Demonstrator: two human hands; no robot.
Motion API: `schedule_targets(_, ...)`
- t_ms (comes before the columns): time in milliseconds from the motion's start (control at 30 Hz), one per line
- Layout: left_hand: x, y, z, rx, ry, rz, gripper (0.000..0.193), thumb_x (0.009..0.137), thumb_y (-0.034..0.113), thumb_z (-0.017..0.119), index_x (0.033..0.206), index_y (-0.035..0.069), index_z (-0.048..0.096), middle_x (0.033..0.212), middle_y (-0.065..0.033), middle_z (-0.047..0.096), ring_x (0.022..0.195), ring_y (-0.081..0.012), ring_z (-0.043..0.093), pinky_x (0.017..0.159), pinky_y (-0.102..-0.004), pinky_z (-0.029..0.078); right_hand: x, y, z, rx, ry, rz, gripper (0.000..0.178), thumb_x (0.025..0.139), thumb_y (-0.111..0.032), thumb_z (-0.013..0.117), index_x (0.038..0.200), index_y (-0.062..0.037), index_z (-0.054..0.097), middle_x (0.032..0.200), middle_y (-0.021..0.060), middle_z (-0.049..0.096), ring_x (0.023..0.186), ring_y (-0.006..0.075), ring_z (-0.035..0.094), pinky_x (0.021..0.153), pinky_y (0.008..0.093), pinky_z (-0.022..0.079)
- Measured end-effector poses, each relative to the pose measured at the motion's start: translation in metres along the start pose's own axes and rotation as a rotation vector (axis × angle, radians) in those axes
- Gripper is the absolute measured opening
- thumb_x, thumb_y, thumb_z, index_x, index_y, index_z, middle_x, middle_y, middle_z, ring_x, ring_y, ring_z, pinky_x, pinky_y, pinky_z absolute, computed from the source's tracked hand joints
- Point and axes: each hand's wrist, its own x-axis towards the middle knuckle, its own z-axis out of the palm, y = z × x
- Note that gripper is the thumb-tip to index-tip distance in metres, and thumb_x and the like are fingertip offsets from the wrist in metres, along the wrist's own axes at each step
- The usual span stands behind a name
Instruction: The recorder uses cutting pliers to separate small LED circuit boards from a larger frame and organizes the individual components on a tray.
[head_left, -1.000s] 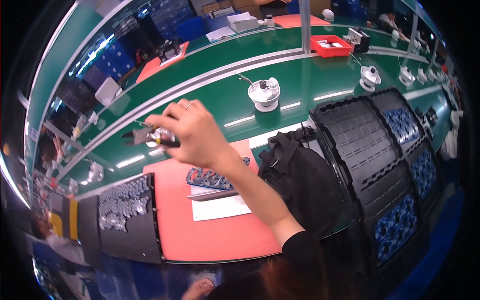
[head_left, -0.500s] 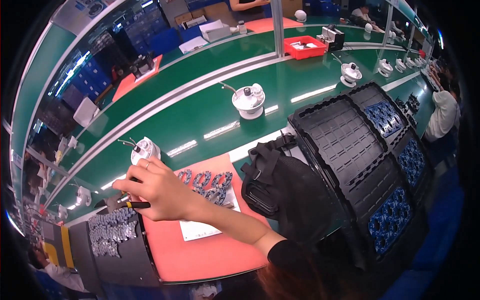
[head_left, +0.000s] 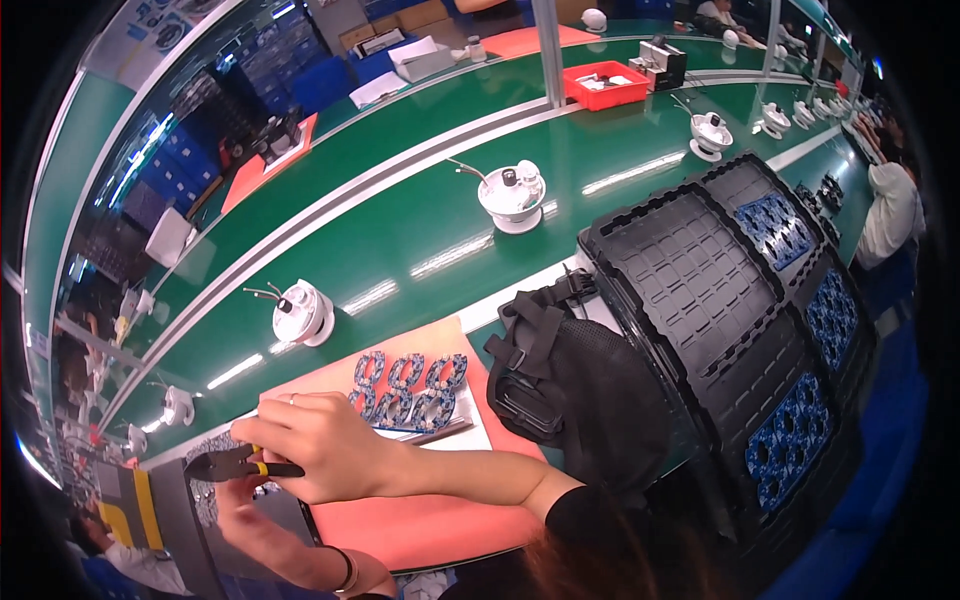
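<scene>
Raised since earlier: your left hand (head_left: 258, 532), now just below the pliers (head_left: 224, 465), grip unclear; your right hand (head_left: 338, 447), fingers closed around their handles (head_left: 283, 469).

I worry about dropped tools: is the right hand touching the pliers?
Touching: the head view shows the right hand gripping the pliers, with a black handle lying against it.

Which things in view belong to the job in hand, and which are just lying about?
Likely in the job:
pliers, held in the right hand
blue boards by the pink mat's white sheet
nearest white fixture

Likely just lying about:
black bag
far red bin
</scene>
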Motion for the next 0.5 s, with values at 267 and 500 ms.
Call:
schedule_targets(267,0.04,0.005,0.008,0.089,-0.45,0.046,0.049,0.089,0.03,0.069,0.117,-0.009,0.06,0.093,-0.0172,0.068,0.077,-0.0253,0.065,0.072,-0.0321,0.05,0.01,0.005,-0.017,-0.226,0.157,0.053,0.045,0.067,-0.008,0.073,0.111,-0.0084,0.063,0.078,0.0044,0.057,0.063,0.0232,0.06,0.055,0.0348,0.047)
schedule_targets(500,0.034,-0.032,0.042,-0.295,-0.225,-0.049,0.033,0.09,0.017,0.066,0.109,-0.01,0.065,0.1,-0.0183,0.068,0.085,-0.0256,0.062,0.075,-0.0325,0.047,0.005,0.011,0.0,-0.473,0.02,0.161,0.061,0.073,-0.017,0.067,0.134,-0.0098,0.059,0.089,0.0072,0.055,0.077,0.0248,0.057,0.063,0.0365,0.047)
